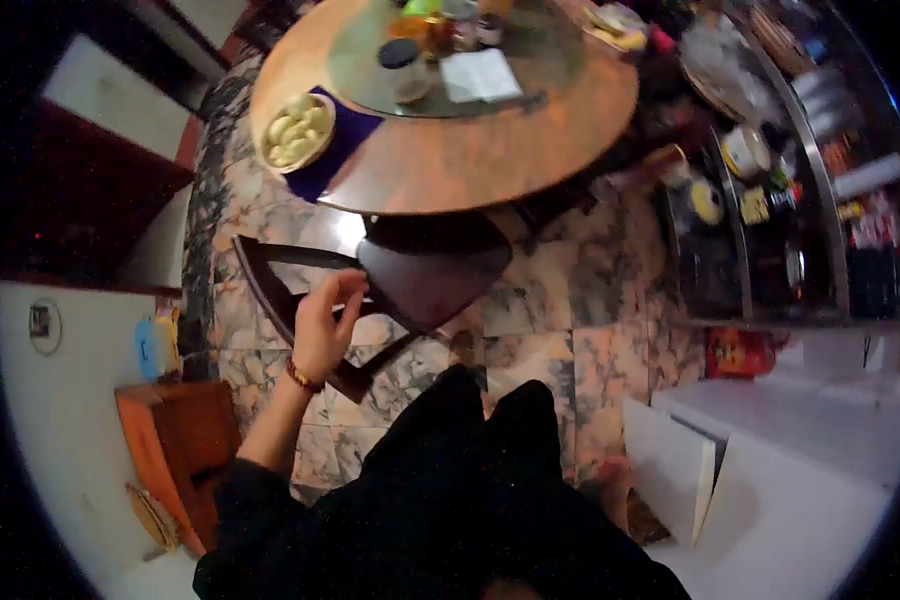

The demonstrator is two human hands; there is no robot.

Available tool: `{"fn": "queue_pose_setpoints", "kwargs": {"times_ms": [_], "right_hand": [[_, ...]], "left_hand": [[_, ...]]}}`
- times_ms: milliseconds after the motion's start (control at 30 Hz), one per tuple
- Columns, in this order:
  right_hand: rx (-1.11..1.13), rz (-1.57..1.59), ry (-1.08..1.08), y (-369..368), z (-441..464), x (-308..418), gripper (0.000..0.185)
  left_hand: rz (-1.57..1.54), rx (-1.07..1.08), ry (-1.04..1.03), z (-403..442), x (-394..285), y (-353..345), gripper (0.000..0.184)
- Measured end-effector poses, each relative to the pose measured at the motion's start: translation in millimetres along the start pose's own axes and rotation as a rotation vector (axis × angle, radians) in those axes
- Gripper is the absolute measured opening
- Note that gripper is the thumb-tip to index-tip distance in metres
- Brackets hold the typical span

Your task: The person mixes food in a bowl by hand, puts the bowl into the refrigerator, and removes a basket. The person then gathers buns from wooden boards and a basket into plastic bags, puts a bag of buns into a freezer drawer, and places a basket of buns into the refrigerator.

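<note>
My left hand (pixel 328 325), with a beaded bracelet on its wrist, is over the dark wooden chair (pixel 435 265). Its fingers are loosely bent, with the thumb apart from them, and no object shows between them. Whether it touches the chair back (pixel 270 285) I cannot tell. The chair stands at the near side of a round wooden table (pixel 460 165). Low on the right, a blurred patch that looks like my right hand (pixel 612 485) hangs beside my dark clothing, near a white door panel (pixel 670 465); its fingers are not clear.
A bowl of pale pieces (pixel 298 133) sits on a purple mat (pixel 348 140). The glass turntable (pixel 360 75) holds a dark-lidded jar (pixel 402 75) and white paper (pixel 480 76). A loaded shelf rack (pixel 820 150) and white appliance (pixel 800 430) stand right, a wooden cabinet (pixel 175 430) left.
</note>
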State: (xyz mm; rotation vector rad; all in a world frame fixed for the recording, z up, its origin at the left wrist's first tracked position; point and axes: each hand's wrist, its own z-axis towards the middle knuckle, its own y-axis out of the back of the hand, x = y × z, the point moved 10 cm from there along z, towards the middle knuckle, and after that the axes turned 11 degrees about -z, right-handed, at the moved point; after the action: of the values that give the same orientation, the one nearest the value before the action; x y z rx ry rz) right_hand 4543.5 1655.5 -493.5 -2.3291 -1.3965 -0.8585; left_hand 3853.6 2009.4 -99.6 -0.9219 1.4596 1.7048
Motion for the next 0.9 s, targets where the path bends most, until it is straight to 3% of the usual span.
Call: {"fn": "queue_pose_setpoints", "kwargs": {"times_ms": [67,133,200,233,300,400,467,533,567,600,667,700,767,867,900], "right_hand": [[0.025,-0.259,-0.057,-65,0,17,0.04],[0.031,-0.517,-0.104,-125,-7,38,0.038],[-0.019,-0.621,-0.033,-169,-9,89,0.031],[0.062,-0.62,0.019,-187,-6,106,0.029],[0.142,-0.623,0.082,-211,-13,137,0.027],[0.026,-0.907,0.15,-219,-39,186,0.019],[0.053,-0.694,0.123,-173,-29,161,0.015],[0.221,-1.033,0.22,-137,-26,140,0.015],[0.211,-1.027,0.219,-128,-21,138,0.015],[0.268,-1.321,-0.009,-113,-24,112,0.014],[0.305,-1.566,-0.274,-80,-41,89,0.014],[0.49,-1.22,-0.436,-87,-56,77,0.015],[0.651,-0.829,-0.557,-100,-74,67,0.018],[0.433,-0.538,-0.203,-65,-38,79,0.025],[0.351,-0.441,-0.096,-45,-34,80,0.03]], "left_hand": [[-0.047,-0.104,0.158,25,49,36,0.018],[-0.349,-0.159,0.416,55,146,61,0.021],[-0.995,-0.289,0.73,79,211,67,0.025],[-1.088,-0.342,0.764,96,249,70,0.025],[-1.172,-0.437,0.8,126,307,75,0.024],[-1.148,-0.606,0.863,149,359,77,0.029],[-1.262,-0.689,0.883,168,399,68,0.038],[-1.222,-0.759,0.897,182,415,66,0.034],[-1.237,-0.657,0.804,199,436,66,0.031],[-1.236,-0.639,0.814,202,442,65,0.031],[-1.368,-0.706,0.641,224,440,66,0.028],[-1.426,-0.692,0.63,230,444,64,0.03],[-1.441,-0.766,0.624,235,442,67,0.033],[-1.351,-0.891,0.574,236,436,76,0.034],[-1.324,-0.792,0.593,236,438,73,0.033]]}}
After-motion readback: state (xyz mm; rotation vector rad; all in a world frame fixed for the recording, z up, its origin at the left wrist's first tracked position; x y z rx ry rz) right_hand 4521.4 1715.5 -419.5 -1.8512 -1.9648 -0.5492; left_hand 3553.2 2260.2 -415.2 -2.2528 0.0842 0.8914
